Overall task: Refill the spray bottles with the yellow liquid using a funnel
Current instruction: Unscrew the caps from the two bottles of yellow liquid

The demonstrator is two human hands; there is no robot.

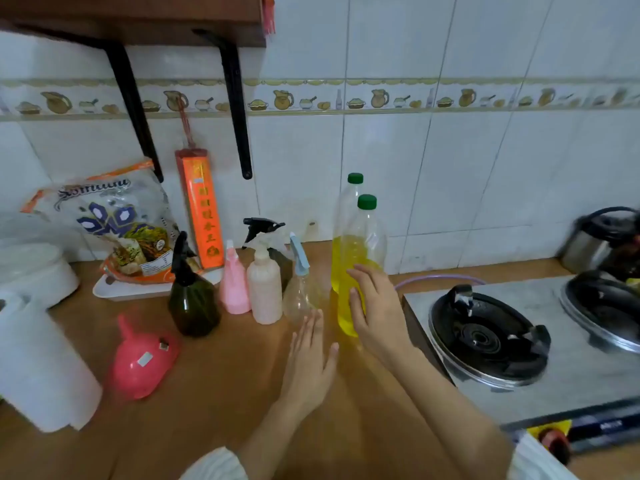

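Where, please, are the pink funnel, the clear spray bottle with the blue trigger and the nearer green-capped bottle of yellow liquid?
pink funnel [143,363]: head view, on its cone.
clear spray bottle [300,299]: head view, on its body.
nearer green-capped bottle [346,306]: head view, on its liquid-filled body.

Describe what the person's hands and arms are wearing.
Both the left hand and right hand are bare: no gloves, rings or watch visible. The forearms are uncovered. Pale, whitish sleeves show near the bottom edge, faintly striped, ending around the elbows.
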